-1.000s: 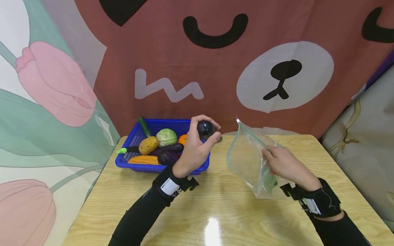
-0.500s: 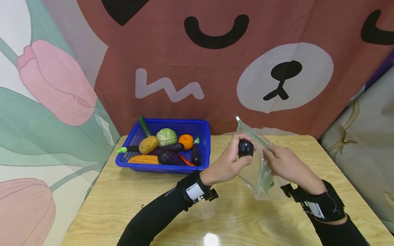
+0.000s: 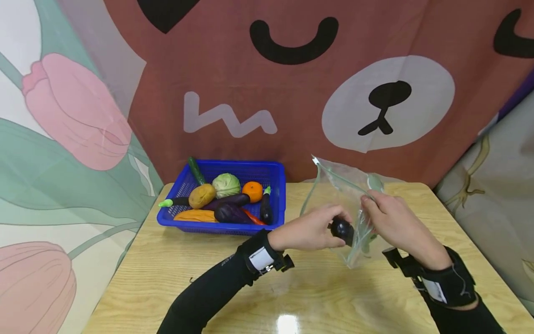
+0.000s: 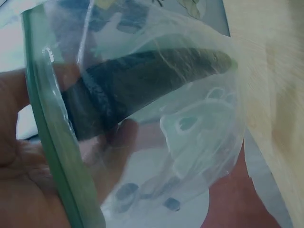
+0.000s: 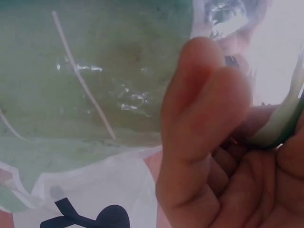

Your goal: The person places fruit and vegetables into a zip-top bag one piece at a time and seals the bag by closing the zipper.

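Observation:
My left hand grips a dark eggplant just inside the mouth of a clear zip bag. In the left wrist view the long eggplant shows through the plastic, and the bag's green zip edge crosses in front of the fingers. My right hand pinches the bag's rim, keeping it raised over the table. Green shows through the bag in the right wrist view, but its contents are unclear there.
A blue basket stands at the back left. It holds a cabbage, an orange, a potato, a cucumber, several eggplants and other produce. A printed cloth hangs behind the wooden table.
My left hand has carried the eggplant from above the basket rightward, then down into the bag's mouth. My right hand has stayed on the bag's rim, shifting only slightly.

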A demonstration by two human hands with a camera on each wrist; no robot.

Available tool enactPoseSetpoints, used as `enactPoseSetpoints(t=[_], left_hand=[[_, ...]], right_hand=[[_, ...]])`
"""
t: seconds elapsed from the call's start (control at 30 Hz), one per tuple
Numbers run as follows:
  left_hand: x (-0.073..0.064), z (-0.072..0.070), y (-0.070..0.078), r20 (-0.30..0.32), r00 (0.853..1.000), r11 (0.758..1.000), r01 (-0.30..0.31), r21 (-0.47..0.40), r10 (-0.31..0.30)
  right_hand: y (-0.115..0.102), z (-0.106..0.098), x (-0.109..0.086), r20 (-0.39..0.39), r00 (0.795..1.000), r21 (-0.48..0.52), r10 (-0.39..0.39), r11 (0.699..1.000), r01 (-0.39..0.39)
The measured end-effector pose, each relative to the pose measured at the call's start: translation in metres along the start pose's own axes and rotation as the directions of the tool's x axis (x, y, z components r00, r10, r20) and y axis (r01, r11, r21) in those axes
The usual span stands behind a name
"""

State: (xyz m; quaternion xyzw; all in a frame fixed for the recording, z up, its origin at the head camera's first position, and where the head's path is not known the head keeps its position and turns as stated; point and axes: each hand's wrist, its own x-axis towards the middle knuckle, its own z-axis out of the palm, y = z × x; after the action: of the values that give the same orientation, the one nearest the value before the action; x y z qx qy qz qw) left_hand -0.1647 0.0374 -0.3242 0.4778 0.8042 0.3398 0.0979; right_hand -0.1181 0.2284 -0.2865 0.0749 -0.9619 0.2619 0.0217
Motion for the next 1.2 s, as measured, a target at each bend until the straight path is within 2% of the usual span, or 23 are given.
enactPoseSetpoints(t=[0.07,0.13,0.3,0.37,0.43,0.53,0.6,0.67,0.7,0.77,0.87,0.9,0.97,1.0,1.03,1.1,1.2], left_hand=[[0.003,0.004,0.001,0.024,0.999,0.991,-0.036,0.126,0.033],[0.007,0.007,0.002,0.052,0.998,0.983,-0.050,0.177,0.041],[0.014,0.009,0.005,0.177,0.984,0.995,-0.041,0.096,0.023],[0.013,0.007,0.006,0.174,0.984,0.995,-0.058,0.076,0.044],[0.009,0.002,0.008,0.123,0.990,0.995,-0.079,0.066,0.071],[0.000,-0.012,0.011,-0.034,0.992,0.993,-0.120,0.011,0.120],[-0.005,-0.027,0.012,-0.144,0.982,0.990,-0.132,-0.045,0.124],[-0.010,-0.043,0.008,-0.241,0.965,0.989,-0.125,-0.075,0.104],[-0.012,-0.052,0.003,-0.280,0.956,0.991,-0.110,-0.080,0.083],[-0.016,-0.068,-0.011,-0.336,0.942,0.997,-0.037,-0.061,0.015],[-0.024,-0.087,-0.043,-0.347,0.932,0.994,0.113,-0.006,-0.108],[-0.027,-0.093,-0.054,-0.340,0.928,0.985,0.170,0.025,-0.152],[-0.035,-0.102,-0.078,-0.288,0.927,0.954,0.281,0.103,-0.241],[-0.040,-0.106,-0.090,-0.252,0.926,0.934,0.325,0.149,-0.282],[-0.045,-0.110,-0.100,-0.212,0.918,0.905,0.376,0.201,-0.334],[-0.055,-0.116,-0.116,-0.120,0.893,0.838,0.450,0.310,-0.435],[-0.066,-0.121,-0.131,0.005,0.845,0.753,0.475,0.455,-0.535]], right_hand=[[0.000,0.001,0.000,-0.006,1.000,0.004,0.011,1.000,-0.011],[0.000,0.001,0.000,-0.006,1.000,0.020,0.027,0.999,-0.027],[0.003,0.001,0.003,0.003,0.998,0.061,0.071,0.996,-0.071],[0.005,0.001,0.004,0.004,0.997,0.068,0.082,0.994,-0.082],[0.008,0.002,0.007,0.005,0.996,0.071,0.089,0.993,-0.089],[0.012,0.003,0.010,0.003,0.995,0.072,0.097,0.993,-0.097],[0.015,0.004,0.012,-0.003,0.995,0.065,0.098,0.993,-0.098],[0.018,0.004,0.014,-0.011,0.995,0.061,0.097,0.994,-0.096],[0.019,0.004,0.014,-0.013,0.995,0.062,0.095,0.994,-0.095],[0.020,0.004,0.015,-0.017,0.995,0.062,0.094,0.994,-0.093],[0.022,0.004,0.016,-0.016,0.995,0.066,0.096,0.993,-0.095],[0.023,0.004,0.016,-0.012,0.995,0.068,0.098,0.993,-0.097],[0.024,0.005,0.016,-0.010,0.995,0.070,0.101,0.992,-0.100],[0.025,0.005,0.016,-0.009,0.995,0.072,0.103,0.992,-0.102],[0.025,0.006,0.016,-0.008,0.995,0.073,0.103,0.992,-0.102],[0.026,0.006,0.016,-0.009,0.995,0.071,0.103,0.992,-0.102],[0.028,0.007,0.015,-0.013,0.995,0.067,0.098,0.993,-0.096]])
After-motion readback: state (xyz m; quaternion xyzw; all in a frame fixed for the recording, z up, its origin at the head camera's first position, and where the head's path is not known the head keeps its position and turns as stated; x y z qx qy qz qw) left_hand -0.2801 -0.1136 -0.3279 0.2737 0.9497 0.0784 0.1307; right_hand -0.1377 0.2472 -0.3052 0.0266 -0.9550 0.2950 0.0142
